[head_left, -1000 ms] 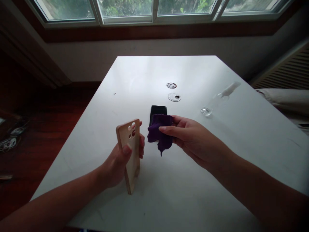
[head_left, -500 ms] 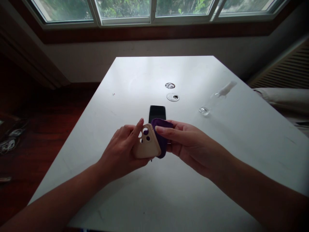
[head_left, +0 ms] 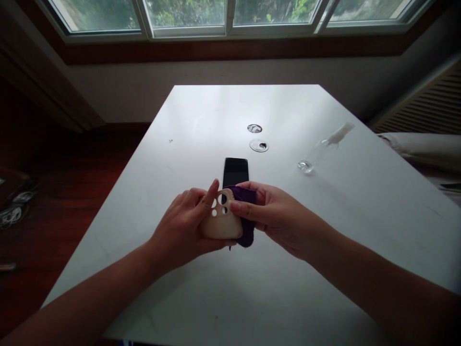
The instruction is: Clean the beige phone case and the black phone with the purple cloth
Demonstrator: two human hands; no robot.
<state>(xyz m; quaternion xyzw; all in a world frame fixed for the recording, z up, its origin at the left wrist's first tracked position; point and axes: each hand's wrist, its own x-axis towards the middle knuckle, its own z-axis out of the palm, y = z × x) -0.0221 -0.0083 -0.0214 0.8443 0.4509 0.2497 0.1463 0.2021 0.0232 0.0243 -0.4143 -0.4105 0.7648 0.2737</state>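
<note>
My left hand (head_left: 185,216) grips a beige phone case (head_left: 221,227) by its left side, thumb lying near the round camera holes. The case is tilted, its back facing me. In my right hand (head_left: 272,206) is a purple cloth (head_left: 248,230), pinched at the case's right edge. The right thumb presses on the case beside the camera holes, and part of the cloth lies behind the case. Just beyond both hands a black phone (head_left: 236,168) lies flat on the white table (head_left: 173,298), its near end hidden by the case and cloth.
Two round grommets (head_left: 259,145) are set in the table past the phone. A clear plastic bottle-like item (head_left: 306,166) lies at the right. Windows (head_left: 187,19) stand behind the table's far edge, and cables (head_left: 14,211) rest on the left.
My right hand has shifted the purple cloth; it now hangs lower behind the case, and the right thumb has moved left onto the case's edge. The left hand keeps its hold.
</note>
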